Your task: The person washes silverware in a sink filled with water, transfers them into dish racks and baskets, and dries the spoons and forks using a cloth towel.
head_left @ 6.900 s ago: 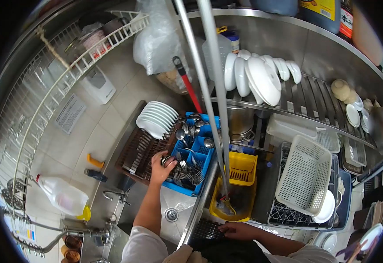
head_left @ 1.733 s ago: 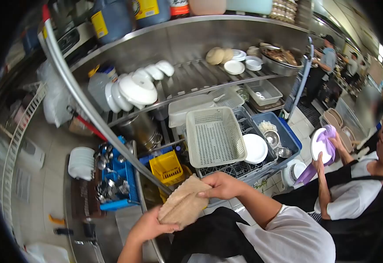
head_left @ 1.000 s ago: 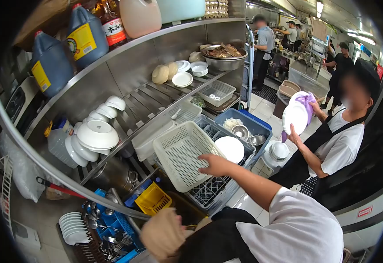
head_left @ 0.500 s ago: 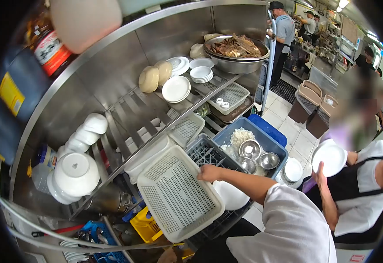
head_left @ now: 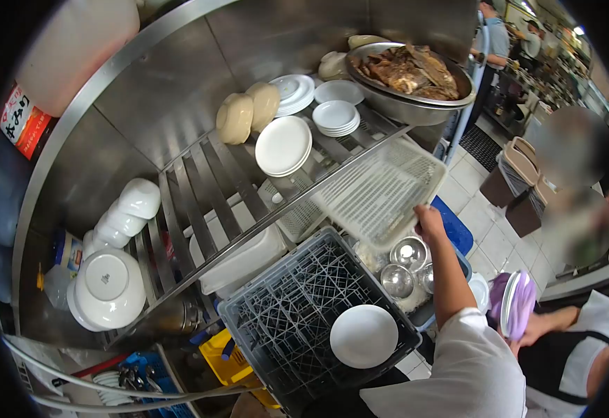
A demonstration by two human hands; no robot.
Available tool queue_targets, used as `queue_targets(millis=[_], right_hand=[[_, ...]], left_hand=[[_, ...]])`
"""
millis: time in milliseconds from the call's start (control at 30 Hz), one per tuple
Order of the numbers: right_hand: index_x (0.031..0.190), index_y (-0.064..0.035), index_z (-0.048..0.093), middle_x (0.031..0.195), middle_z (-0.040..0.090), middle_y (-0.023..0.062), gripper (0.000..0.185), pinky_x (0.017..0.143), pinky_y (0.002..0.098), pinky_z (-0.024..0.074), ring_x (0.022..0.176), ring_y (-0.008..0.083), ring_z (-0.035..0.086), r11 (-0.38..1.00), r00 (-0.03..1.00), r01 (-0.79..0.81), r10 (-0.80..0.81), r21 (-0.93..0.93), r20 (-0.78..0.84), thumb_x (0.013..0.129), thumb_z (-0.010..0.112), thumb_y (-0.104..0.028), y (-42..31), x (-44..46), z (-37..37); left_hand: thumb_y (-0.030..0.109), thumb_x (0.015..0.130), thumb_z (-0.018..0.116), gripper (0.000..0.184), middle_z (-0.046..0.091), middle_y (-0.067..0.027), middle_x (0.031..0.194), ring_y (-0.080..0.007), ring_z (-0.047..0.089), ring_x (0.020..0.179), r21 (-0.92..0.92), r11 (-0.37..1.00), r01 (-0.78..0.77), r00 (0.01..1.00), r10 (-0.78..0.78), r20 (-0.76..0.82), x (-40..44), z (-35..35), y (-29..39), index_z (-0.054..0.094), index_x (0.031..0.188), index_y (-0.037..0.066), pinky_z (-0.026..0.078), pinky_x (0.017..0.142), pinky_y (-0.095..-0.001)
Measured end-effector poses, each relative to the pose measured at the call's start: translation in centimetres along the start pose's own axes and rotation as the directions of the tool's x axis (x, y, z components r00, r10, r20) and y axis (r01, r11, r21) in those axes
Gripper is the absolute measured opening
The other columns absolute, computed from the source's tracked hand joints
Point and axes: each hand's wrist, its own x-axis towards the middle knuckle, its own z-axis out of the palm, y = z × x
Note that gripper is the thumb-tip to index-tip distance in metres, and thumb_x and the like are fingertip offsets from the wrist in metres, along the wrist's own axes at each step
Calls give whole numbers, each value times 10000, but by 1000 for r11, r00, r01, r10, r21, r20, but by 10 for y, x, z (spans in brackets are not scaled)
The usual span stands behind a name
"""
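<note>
One basket (head_left: 381, 194), blurry, in R hand (head_left: 428, 223) — tub (head_left: 465, 267) below pt. hidden.

Cool, fairly even light fills the scene, with a small ceiling lamp (head_left: 578, 31) glowing at the far right, sharp glints on the steel bowls (head_left: 397, 281) and a soft sheen along the metal wall (head_left: 172, 97), while the near left lies dimmer. The pale basket (head_left: 381, 187) looks smeared, and heavy blur hides a co-worker's head (head_left: 576, 146) at right. Fisheye distortion bows straight edges, and black rounds off the corners.
</note>
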Motion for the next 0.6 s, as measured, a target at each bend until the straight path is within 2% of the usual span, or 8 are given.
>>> queue_targets(millis=[33, 100, 167, 200, 300, 400, 467, 600], right_hand=[[923, -25, 643, 667, 586, 56, 220, 409, 294, 361, 466, 148, 497, 1000, 1000, -9, 9, -11, 17, 935, 597, -240, 8, 23, 12], [998, -77, 629, 763, 642, 65, 329, 504, 304, 420, 572, 164, 553, 968, 1000, 25, -29, 249, 12, 973, 604, -404, 34, 62, 36], [1074, -134, 608, 880, 684, 60, 453, 603, 340, 459, 682, 177, 587, 981, 993, -64, 45, 181, 107, 950, 603, -570, 29, 39, 78], [1104, -155, 594, 949, 695, 55, 478, 715, 392, 474, 800, 188, 608, 994, 969, -110, 101, 26, 224, 933, 594, -601, 31, 29, 97], [1173, -89, 613, 1016, 681, 83, 600, 725, 422, 487, 842, 220, 629, 913, 915, -136, 265, -385, 305, 872, 688, -602, 66, 37, 167], [1162, -56, 658, 920, 685, 106, 598, 625, 414, 492, 738, 230, 629, 882, 892, -164, 323, -442, 315, 878, 691, -582, 98, 80, 225], [1052, -32, 701, 767, 656, 110, 496, 482, 399, 452, 568, 230, 585, 835, 903, -205, 363, -510, 232, 906, 688, -506, 119, 117, 256], [845, -26, 677, 648, 595, 101, 389, 388, 398, 393, 454, 235, 532, 835, 948, -103, 247, -541, 202, 924, 676, -407, 135, 159, 290]], left_hand=[[365, 934, 644, 394, 725, -221, 982, -306, 714, 943, 6, 1000, 12, 1000, -12, -6, 1, 1, 2, 701, 990, -21, 557, 838, -405], [364, 933, 643, 393, 726, -220, 982, -309, 713, 943, 14, 999, 37, 999, -36, -12, 1, 3, 6, 701, 991, -20, 557, 841, -407], [363, 931, 643, 392, 726, -219, 982, -312, 713, 943, 24, 998, 61, 998, -61, -19, 3, 4, 10, 702, 991, -20, 556, 843, -409], [362, 931, 643, 391, 726, -219, 982, -313, 713, 943, 29, 997, 77, 997, -76, -25, 2, 5, 10, 702, 991, -20, 556, 844, -410], [361, 928, 642, 390, 726, -217, 983, -317, 712, 943, 41, 992, 118, 992, -116, -40, 0, 3, 11, 702, 992, -19, 555, 848, -413], [360, 926, 642, 388, 726, -216, 983, -321, 711, 943, 45, 987, 153, 987, -151, -53, -3, 2, 11, 702, 993, -18, 555, 851, -416], [359, 924, 642, 387, 727, -215, 983, -324, 711, 943, 40, 984, 175, 983, -172, -65, -7, 0, 10, 703, 993, -18, 554, 853, -418], [357, 921, 641, 385, 727, -213, 984, -330, 710, 943, 23, 978, 209, 975, -206, -87, -17, -5, 3, 703, 994, -16, 553, 858, -421]])
